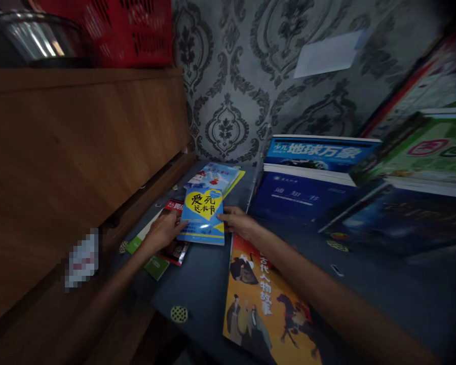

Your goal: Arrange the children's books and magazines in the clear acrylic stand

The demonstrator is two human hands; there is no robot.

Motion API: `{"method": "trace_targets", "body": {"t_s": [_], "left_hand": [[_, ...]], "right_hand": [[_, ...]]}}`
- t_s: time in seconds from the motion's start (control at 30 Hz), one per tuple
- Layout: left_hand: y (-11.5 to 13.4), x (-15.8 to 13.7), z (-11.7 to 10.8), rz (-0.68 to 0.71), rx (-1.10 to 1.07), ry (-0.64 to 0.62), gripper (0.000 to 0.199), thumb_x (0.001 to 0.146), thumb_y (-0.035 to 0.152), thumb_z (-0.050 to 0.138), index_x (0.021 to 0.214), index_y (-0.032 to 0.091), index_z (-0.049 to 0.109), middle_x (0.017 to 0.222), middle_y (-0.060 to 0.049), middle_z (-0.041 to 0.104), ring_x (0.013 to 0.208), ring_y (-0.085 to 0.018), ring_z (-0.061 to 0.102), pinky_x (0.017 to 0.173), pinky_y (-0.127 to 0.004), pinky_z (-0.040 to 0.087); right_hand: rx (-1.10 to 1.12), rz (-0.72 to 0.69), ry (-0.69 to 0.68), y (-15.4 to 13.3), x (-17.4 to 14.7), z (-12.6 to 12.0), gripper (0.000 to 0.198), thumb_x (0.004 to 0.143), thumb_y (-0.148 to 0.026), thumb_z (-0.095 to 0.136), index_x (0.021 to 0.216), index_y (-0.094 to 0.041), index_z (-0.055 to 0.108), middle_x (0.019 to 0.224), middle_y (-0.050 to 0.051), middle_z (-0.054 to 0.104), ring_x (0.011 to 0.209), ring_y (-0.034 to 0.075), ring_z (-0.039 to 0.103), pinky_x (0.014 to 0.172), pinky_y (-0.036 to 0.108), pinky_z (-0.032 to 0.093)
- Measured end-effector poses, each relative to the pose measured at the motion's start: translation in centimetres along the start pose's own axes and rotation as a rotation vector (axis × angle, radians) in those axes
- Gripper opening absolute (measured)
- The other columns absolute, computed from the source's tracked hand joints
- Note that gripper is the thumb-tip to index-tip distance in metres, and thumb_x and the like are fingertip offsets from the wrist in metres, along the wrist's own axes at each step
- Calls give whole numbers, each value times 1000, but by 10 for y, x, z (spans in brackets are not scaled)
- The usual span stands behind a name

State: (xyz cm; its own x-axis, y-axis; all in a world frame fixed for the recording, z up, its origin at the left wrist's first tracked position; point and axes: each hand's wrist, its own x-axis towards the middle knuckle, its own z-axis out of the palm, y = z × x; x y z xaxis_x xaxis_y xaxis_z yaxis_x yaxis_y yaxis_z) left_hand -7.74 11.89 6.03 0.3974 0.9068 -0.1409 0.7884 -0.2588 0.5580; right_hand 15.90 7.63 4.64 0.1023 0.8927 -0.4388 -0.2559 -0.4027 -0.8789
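Note:
Between my two hands is a small blue book (pixel 202 230) with a yellow heart on its cover. My left hand (pixel 164 229) grips its left edge, fingers closed. On the opposite edge, my right hand (pixel 238 222) pinches it with thumb and fingers. Behind it lies a light blue book (pixel 213 175), with a yellow one (pixel 235 183) partly under it. A red and dark book (pixel 178 253) and a green-and-white book (pixel 137 243) lie beneath and beside my left hand. An orange illustrated book (pixel 247 304) rests under my right forearm.
Upright blue books (pixel 300 195) and a green book (pixel 441 147) stand on the right of the grey surface (pixel 197 284). A wooden cabinet (pixel 79 152) borders the left, carrying a red basket (pixel 137 30) and a metal bowl (pixel 45 38). Patterned wallpaper (pixel 228 121) closes the back.

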Motion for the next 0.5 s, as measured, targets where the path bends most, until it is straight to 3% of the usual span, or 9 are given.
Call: {"method": "trace_targets", "body": {"t_s": [0.07,0.13,0.2,0.33,0.5], "left_hand": [[14,7,1,143,271,233,42,94,38,54,128,14,55,124,-20,68,118,-33,64,94,-45,54],[28,20,13,297,384,355,53,97,30,49,146,13,42,151,-20,49,142,-30,45,114,-47,41],[39,34,29,391,462,321,56,100,31,44,153,15,35,160,-18,40,151,-26,32,121,-47,31],[43,45,52,404,524,88,56,104,42,33,156,19,32,166,-12,30,155,-24,23,123,-52,25],[38,39,49,423,471,107,57,105,46,31,155,18,34,165,-11,32,154,-23,26,124,-51,24]], "right_hand": [[-28,-5,2,0,0,0,22,79,-4,72,90,-16,58,68,2,73,54,15,67,53,25,58],[-55,-11,28,1,1,-1,24,78,-4,73,90,-17,58,67,1,73,55,16,69,54,26,59],[-76,-17,35,3,3,-1,24,77,-6,75,91,-17,59,67,1,74,55,16,69,53,26,59],[-114,-48,10,8,4,-2,23,76,-11,78,93,-17,63,70,2,75,59,18,72,55,26,60],[-162,-105,29,16,9,-6,23,73,-18,82,89,-18,66,73,6,76,66,21,75,57,27,62]]}}
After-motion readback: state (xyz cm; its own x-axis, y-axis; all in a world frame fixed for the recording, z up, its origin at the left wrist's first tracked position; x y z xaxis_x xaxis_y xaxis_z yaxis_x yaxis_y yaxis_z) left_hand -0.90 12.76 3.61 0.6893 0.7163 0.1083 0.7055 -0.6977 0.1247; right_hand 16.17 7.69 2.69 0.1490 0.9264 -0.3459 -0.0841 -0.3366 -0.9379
